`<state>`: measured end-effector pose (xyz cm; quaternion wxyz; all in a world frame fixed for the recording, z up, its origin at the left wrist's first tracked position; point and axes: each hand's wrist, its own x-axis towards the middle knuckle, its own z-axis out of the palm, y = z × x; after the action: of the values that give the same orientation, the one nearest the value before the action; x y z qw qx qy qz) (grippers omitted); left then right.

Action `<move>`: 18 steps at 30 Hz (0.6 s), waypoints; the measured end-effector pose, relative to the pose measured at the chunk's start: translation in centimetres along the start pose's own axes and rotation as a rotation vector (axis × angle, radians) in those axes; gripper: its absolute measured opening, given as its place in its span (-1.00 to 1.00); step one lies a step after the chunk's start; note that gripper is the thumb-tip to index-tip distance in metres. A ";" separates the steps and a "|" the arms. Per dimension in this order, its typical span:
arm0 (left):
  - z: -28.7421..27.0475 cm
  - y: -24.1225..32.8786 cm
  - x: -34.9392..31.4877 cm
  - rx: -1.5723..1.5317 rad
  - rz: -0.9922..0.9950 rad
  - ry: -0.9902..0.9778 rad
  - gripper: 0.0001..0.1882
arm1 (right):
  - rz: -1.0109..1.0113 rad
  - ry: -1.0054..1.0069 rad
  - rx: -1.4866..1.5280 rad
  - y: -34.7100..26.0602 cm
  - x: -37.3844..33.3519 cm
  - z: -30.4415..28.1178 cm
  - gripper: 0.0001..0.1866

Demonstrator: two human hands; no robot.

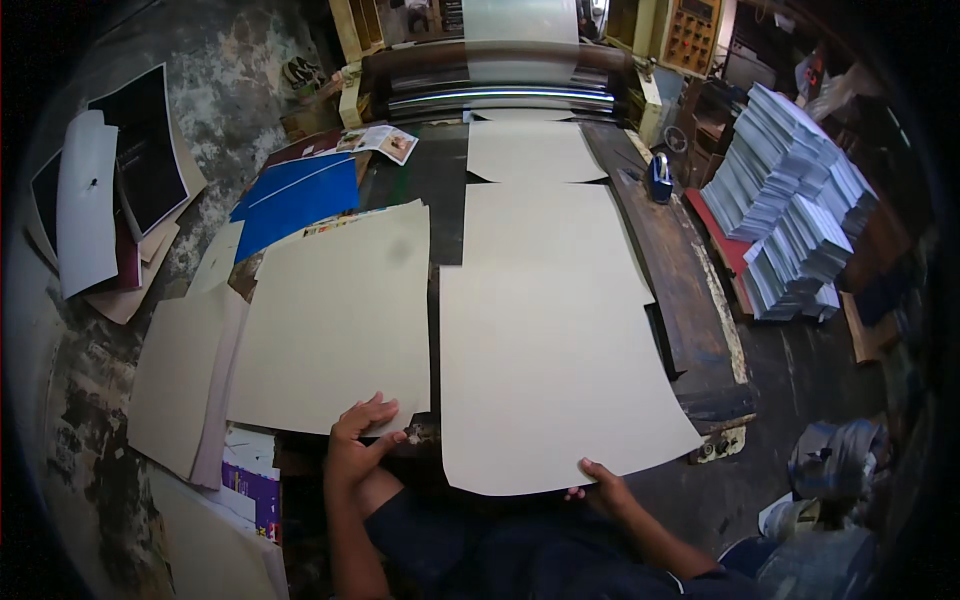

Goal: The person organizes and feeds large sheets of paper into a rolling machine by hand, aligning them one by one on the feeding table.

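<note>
Largest item: roller machine [500,98] at the far end, shiny horizontal rollers across its width. Table [705,330] extends from it toward the person; dark, worn surface.

Front cream sheet [560,370]: on the table, right of centre, near edge curving past the table's end. Further cream sheets [530,150] lie in line beyond it, up to the rollers. Left of it, a narrow dark gap between: cream sheet pile [335,320], dark smudge near its far right corner. Just beside that, on the left: thick cream stack [185,375].

Far right: white paper bundles [790,170], piled high, on a red board. Beyond the pile: blue sheets [300,195].

Right grip [605,485]: thumb on top, fingers below, pinching the front sheet's near edge. Left grip [367,425]: fingers over the pile's near right corner, touching; cannot tell whether a sheet is pinched.

Smallest: blue object [660,178], on the table's right side; kind unclear.
</note>
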<state>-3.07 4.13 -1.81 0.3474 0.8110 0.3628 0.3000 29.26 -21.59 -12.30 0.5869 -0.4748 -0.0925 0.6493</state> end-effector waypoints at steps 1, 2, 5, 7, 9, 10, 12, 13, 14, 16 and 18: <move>0.0 -0.3 0.0 -0.012 -0.005 0.010 -0.54 | 0.005 0.015 0.010 0.1 -0.5 0.2 -0.62; 0.0 -0.6 0.0 -0.023 -0.010 0.021 -0.56 | 0.010 0.030 0.020 0.4 -0.9 0.4 -0.62; 0.1 -0.8 0.1 -0.021 -0.006 0.020 -0.61 | 0.031 0.066 0.056 1.2 -1.4 0.1 -0.61; 0.4 -0.9 0.1 -0.035 -0.029 0.034 -0.65 | 0.036 0.068 0.060 1.5 -1.5 -0.1 -0.61; 0.5 -0.8 0.0 -0.046 -0.053 0.051 -0.68 | 0.042 0.066 0.062 1.5 -1.4 -0.1 -0.60; 0.7 -0.5 0.0 -0.159 -0.118 0.085 -0.69 | 0.045 0.051 0.078 1.3 -1.2 0.0 -0.60; 1.5 0.1 0.0 -0.271 -0.183 0.121 -0.70 | 0.048 0.036 0.092 1.1 -0.8 0.4 -0.60; 1.9 0.4 0.1 -0.323 -0.242 0.222 -0.71 | 0.060 0.079 0.129 0.9 -0.4 0.7 -0.59; 2.3 0.9 0.2 -0.375 -0.300 0.325 -0.72 | 0.072 0.121 0.164 0.6 0.1 0.9 -0.59; 3.5 2.0 0.5 -0.350 -0.336 0.411 -0.72 | 0.038 0.113 0.147 -0.3 1.2 0.8 -0.57; 3.9 2.4 0.6 -0.328 -0.373 0.501 -0.71 | 0.006 0.103 0.125 -1.3 2.2 0.9 -0.56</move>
<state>1.09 2.06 -2.06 0.4221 0.5651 0.5258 0.4754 29.82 -18.98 -12.09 0.6173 -0.4704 -0.0198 0.6303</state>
